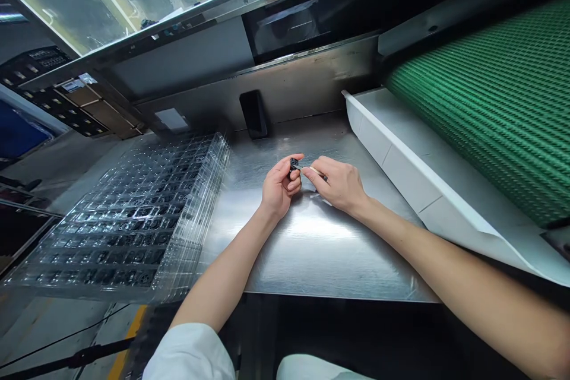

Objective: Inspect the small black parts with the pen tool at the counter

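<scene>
Running up my far R, a green mesh belt [490, 107] slopes across the head cam view. Next, the steel worktop [342, 267], shiny under the lights, w/ a steel upstand [307, 86] along its back edge. At its L, a stack of clear trays [191, 255], rows of pockets w/ small dark pcs in them, too blurry for me to ID. Btwn worktop & belt I've got a white guard [423, 202]. Black phone [253, 114] stands tilted against the upstand, well apart from the work. R grip [338, 181] is over mid-worktop, fingers closed on a thin tool [315, 171], pale w/ a dark end, pointing L. L grip [279, 187] is just beside it, thumb & fingers pinching a small black part [294, 162]. Part's held up above the worktop, tool tip right by its face; can't tell from my end if they touch.
</scene>
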Available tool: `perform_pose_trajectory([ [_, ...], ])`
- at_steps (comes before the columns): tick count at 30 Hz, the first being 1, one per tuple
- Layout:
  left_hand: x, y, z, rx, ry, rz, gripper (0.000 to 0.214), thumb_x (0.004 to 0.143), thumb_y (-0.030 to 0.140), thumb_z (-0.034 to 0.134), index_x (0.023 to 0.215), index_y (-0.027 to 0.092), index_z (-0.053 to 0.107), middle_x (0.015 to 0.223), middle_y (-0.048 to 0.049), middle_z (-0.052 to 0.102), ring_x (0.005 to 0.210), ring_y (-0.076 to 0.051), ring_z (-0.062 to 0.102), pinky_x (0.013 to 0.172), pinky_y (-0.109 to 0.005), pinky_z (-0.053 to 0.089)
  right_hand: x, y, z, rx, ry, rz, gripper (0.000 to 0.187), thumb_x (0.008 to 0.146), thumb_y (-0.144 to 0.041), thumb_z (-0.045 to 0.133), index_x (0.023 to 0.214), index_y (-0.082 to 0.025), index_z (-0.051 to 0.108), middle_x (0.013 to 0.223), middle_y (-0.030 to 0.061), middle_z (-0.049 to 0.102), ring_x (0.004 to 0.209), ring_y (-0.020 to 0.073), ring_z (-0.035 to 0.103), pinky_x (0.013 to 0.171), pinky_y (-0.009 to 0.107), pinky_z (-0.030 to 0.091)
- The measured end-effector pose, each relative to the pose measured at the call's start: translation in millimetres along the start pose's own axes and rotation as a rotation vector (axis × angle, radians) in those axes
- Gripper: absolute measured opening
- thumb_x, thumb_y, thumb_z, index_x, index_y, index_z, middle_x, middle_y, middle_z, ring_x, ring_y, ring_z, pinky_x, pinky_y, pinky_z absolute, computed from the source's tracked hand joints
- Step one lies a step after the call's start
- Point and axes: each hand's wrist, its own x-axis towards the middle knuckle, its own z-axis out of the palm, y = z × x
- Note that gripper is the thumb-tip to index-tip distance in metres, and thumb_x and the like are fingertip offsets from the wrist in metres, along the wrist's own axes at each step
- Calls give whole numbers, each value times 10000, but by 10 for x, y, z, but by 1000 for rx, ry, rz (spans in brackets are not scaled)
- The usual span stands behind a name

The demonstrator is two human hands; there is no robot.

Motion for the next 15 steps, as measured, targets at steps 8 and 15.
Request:
perform_pose_trajectory([
  [8, -14, 10, 15, -12, 8, -22, 201, 955, 271, 680, 1104, 147, 729, 684, 38, 441, 477, -46, 326, 445, -175, 244, 19, 22, -8, 28, 14, 4, 536, 1078, -595, 451, 724, -197, 518, 747, -4, 531, 650, 130, 447, 644, 312, 271],
  [15, -2, 20, 8, -29, -33, -33, 230, 944, 277, 676, 1131, 153, 728, 703, 36, 444, 482, -46, 325, 432, -170, 230, 45, -76, -102, 288, 126, -46, 538, 1083, -649, 462, 815, -210, 617, 763, 19, 553, 690, 160, 472, 691, 313, 360],
])
